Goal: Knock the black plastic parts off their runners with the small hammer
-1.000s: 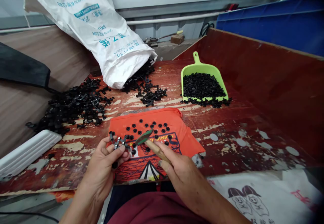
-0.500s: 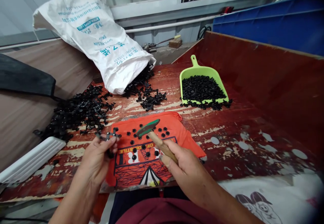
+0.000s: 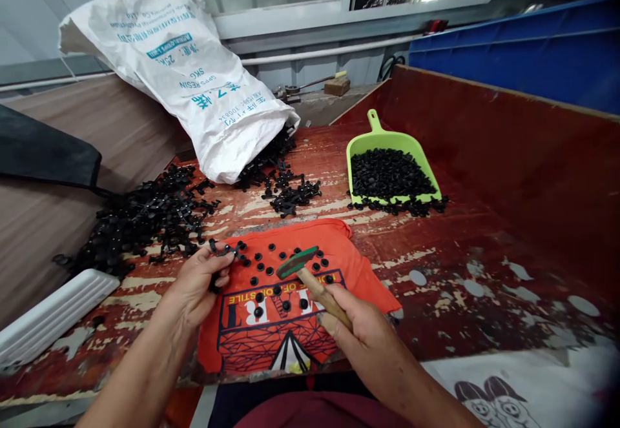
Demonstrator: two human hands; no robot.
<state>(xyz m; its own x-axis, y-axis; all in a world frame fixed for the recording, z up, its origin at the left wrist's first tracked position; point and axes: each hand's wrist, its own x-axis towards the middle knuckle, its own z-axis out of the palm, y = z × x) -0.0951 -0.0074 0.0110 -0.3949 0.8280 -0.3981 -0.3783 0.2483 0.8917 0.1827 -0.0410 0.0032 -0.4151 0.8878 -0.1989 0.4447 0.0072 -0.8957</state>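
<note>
My left hand (image 3: pixel 201 283) pinches a black plastic piece with round ends (image 3: pixel 234 252) over the left edge of a red printed cloth (image 3: pixel 361 279). In my right hand (image 3: pixel 358 318) is the wooden handle of a small hammer (image 3: pixel 320 289). Its green and dark head hangs over the upper right of the cloth. Several small round black parts (image 3: pixel 258 312) lie scattered on the cloth between my hands. Some dark pieces also show beneath the fingers of my left hand, partly hidden.
A heap of black pieces (image 3: pixel 140 221) lies at the left, near a white plastic object (image 3: pixel 58 312). A white sack (image 3: pixel 194 79) spills similar pieces. At the right stands a green dustpan (image 3: pixel 372 136) full of black parts, beside a red-brown board (image 3: pixel 508 150).
My left hand has moved slightly right and up with the black piece. The hammer has shifted a little right and down. The whole view has shifted slightly.
</note>
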